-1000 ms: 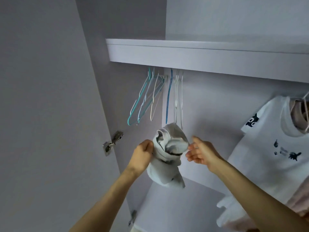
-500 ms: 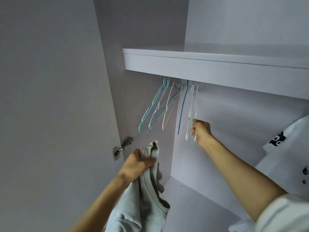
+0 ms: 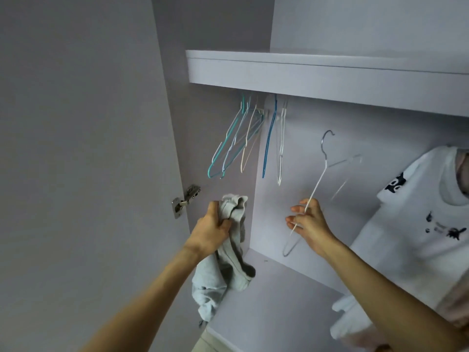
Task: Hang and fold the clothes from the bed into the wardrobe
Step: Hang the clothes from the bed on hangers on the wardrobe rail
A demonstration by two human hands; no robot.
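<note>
My left hand (image 3: 212,228) grips a bunched light grey garment (image 3: 229,260) that droops down past my wrist, in front of the wardrobe's left side wall. To its right, my right hand (image 3: 308,223) pinches a white wire hanger (image 3: 321,177) by one arm; the hanger is off the rail, tilted, with its metal hook pointing up. Several empty hangers (image 3: 243,143), teal, blue, cream and white, dangle from the rail under the shelf (image 3: 317,74), above and between my hands.
A white T-shirt (image 3: 416,224) with black cat prints hangs at the right, with pale pink fabric (image 3: 454,303) below it. The open wardrobe door (image 3: 83,174) fills the left, its metal hinge (image 3: 185,199) close to my left hand. The wardrobe floor (image 3: 274,308) lies beneath.
My right hand took a white hanger off the rail and brought it down and right. My left hand kept hold of the grey garment, which earlier was held by both hands.
</note>
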